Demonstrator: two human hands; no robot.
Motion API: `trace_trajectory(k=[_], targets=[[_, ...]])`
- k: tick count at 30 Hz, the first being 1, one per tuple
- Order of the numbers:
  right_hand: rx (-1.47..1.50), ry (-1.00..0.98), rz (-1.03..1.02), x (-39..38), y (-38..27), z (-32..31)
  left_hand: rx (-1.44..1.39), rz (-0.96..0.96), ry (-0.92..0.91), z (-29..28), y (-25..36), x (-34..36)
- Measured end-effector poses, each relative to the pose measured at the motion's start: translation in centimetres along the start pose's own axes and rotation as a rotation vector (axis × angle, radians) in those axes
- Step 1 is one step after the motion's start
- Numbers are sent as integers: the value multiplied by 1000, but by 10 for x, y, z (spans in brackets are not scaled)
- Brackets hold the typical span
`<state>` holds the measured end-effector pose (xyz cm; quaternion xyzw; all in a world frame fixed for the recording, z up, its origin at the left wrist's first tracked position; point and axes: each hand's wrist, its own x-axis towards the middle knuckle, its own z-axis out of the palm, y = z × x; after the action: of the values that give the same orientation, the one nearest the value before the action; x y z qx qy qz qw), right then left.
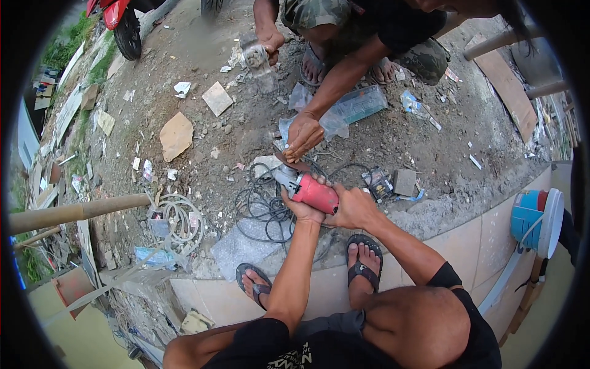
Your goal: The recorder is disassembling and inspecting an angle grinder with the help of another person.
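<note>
A red angle grinder (318, 195) with a silver head is held in front of me over the dirt. My left hand (300, 208) wraps its body from below and the left, near the head. My right hand (356, 209) grips the rear of the body from the right. A brown disc (295, 163) sits at the far end of the head. Across from me, a squatting person's hand (304, 134) has its fingers at the disc; anything small in them I cannot make out. That person's other hand (270, 42) holds a greyish object (255, 58), blurred.
Black cable (261, 212) lies coiled beside bubble wrap (236, 249). A grey block (404, 182) is right of the grinder. Nearby are a pale hose coil (178, 224), a bamboo pole (86, 212), a clear bluish package (362, 104) and a blue bucket (527, 218) on the tiles.
</note>
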<state>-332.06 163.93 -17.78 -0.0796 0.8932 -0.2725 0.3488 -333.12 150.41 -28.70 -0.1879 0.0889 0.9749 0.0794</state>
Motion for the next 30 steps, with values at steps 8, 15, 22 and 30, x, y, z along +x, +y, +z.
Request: trace_trajectory(k=[8, 15, 22, 30], targets=[[-14, 56, -6, 13, -1, -17, 55, 15, -7, 19, 6, -2], [-22, 75, -20, 8, -3, -19, 72, 41, -20, 26, 7, -4], [-11, 81, -34, 8, -3, -20, 59, 32, -51, 26, 6, -3], [-20, 95, -22, 8, 1, -12, 76, 22, -16, 13, 5, -5]])
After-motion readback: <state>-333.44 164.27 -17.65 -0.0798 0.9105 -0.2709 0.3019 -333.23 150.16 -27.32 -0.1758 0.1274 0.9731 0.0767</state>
